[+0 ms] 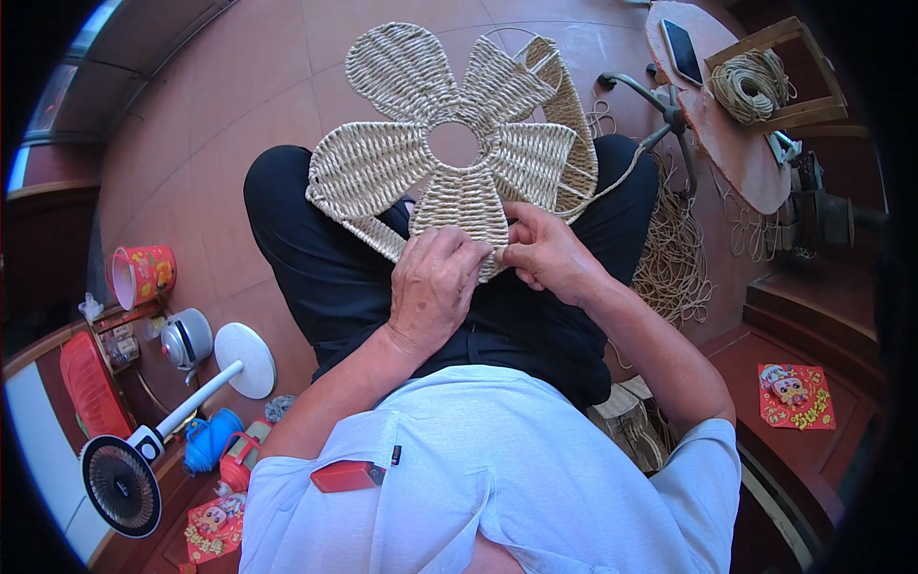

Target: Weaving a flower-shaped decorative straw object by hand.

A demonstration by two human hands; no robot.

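Observation:
A flower-shaped woven piece of pale straw cord (363,161), with petals round an open centre, lies over my lap, with another woven part (564,96) beneath its right side. My left hand (430,287) has its fingers curled over the bottom petal, holding it. Just to its right, my right hand (545,251) pinches that petal's edge with thumb and bent fingers near its lower end. A loose length of cord (612,191) runs from the piece's right side.
At right are a pink board (693,124) with a phone (681,50), a wooden frame with coiled cord (751,84), heaped cord (669,268) and a metal chair base (674,120). At left are a fan (120,483), kettle (186,340), flowered bucket (142,275) and flasks (210,440).

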